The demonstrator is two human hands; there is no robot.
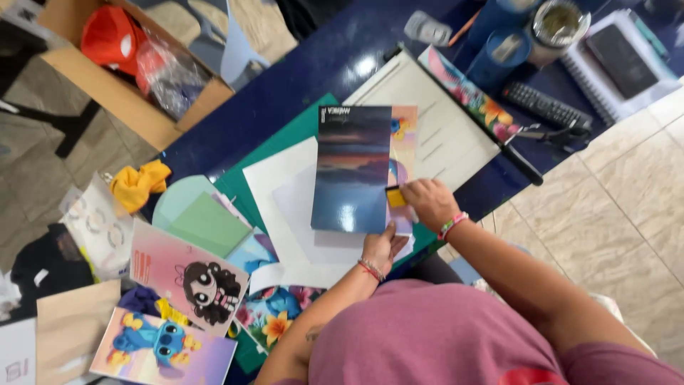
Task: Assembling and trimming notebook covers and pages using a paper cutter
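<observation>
Head view, centre of the frame: dark sunset print point(350, 167) lying flat on white sheets point(285, 192) over a green mat point(285, 132) on the blue worktop point(335, 57). Left hand point(383, 246) pressed on the print's bottom edge, fingers flat, not wrapped around anything. Right hand point(427, 202) pinched shut on a small yellow squeegee point(395, 197) at the print's right edge, touching a pastel sheet point(404, 142) peeking out underneath. Looks like mid-smoothing, pressing the print down onto its backing. Probably calls for steady even strokes across while keeping that bottom edge pinned. Paper trimmer point(434, 121) upper right, cartoon prints point(189, 278) lower left.
</observation>
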